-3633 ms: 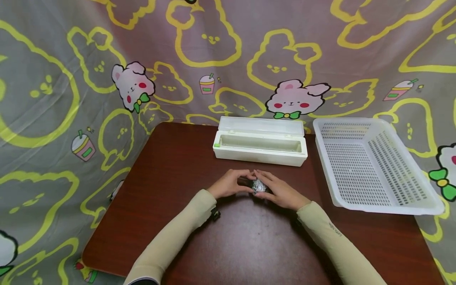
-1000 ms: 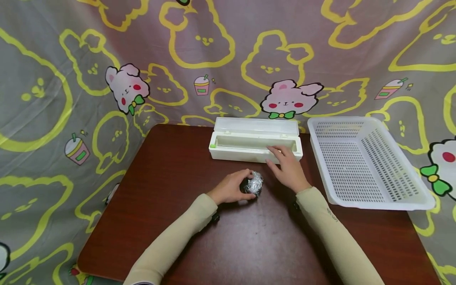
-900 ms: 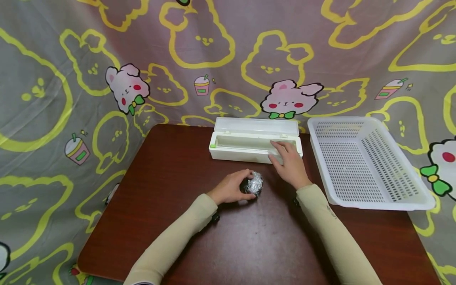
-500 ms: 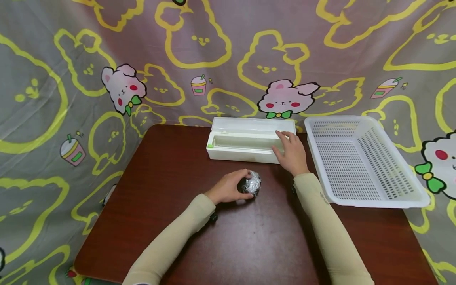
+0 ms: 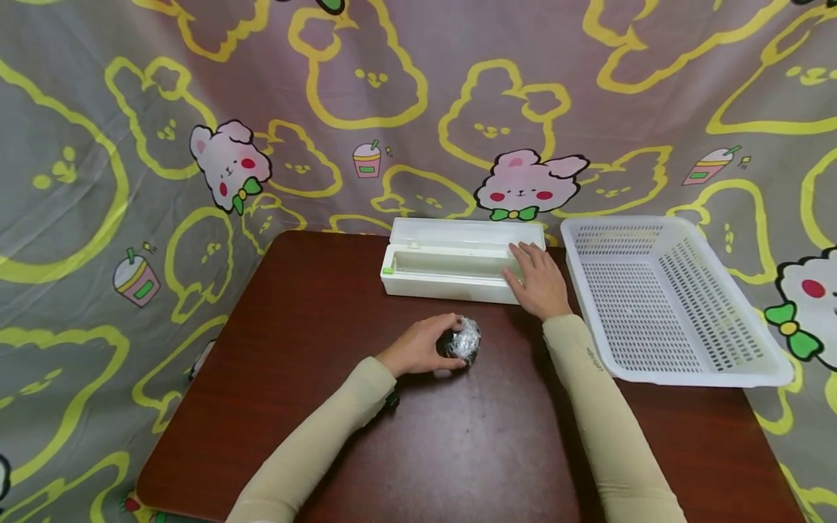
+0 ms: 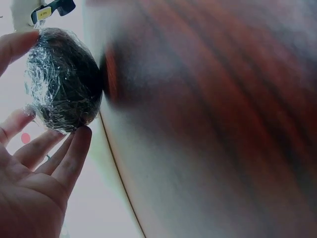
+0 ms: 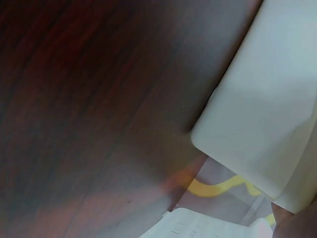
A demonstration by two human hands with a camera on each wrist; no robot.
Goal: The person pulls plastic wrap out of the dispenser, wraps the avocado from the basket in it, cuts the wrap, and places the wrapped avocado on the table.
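In the head view, my left hand (image 5: 418,347) grips a dark, roundish thing wrapped in clear film (image 5: 466,340) at the middle of the table. The left wrist view shows the wrapped thing (image 6: 64,79) up close, its crinkled film shiny, with thumb and fingertips around its sides. Behind it stands a long white cling film box (image 5: 451,289) with its lid tipped back. My right hand (image 5: 539,282) lies over the right end of that box, fingers extended across the opening. The right wrist view catches the box's end (image 7: 257,104), with most of the hand out of frame.
A white perforated basket (image 5: 654,312) stands to the right, close to the box's right end. The brown table (image 5: 294,305) has a patterned curtain (image 5: 275,87) along its back and left sides.
Both hands were around the wrapped thing at first. Since then my right hand has let go and moved to the box's right end; the left keeps its hold.
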